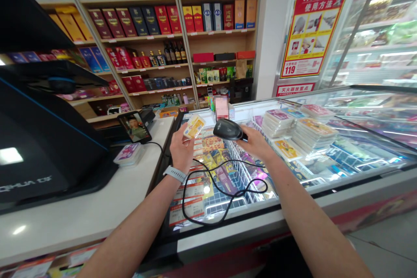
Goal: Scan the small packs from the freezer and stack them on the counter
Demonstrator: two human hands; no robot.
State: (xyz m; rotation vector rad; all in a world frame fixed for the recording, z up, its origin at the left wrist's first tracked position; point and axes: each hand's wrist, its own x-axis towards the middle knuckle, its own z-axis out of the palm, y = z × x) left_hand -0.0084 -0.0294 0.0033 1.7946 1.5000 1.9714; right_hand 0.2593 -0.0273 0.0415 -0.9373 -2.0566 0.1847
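My left hand [181,150] holds a small yellow packet [194,127] between fingers and thumb, with a white watch strap [175,173] on that wrist. My right hand [256,143] grips a black handheld barcode scanner [228,130], its head pointing left towards the packet and a short gap between them. A thin black cable [224,191] loops down from the scanner over the freezer's glass top.
A glass-topped chest freezer [325,178] full of packaged goods lies ahead and right. To the left, a white counter [65,230] carries a black checkout terminal [42,139], a propped phone [134,127] and a stack of packets [128,154]. Shelves of boxed liquor [137,21] stand behind.
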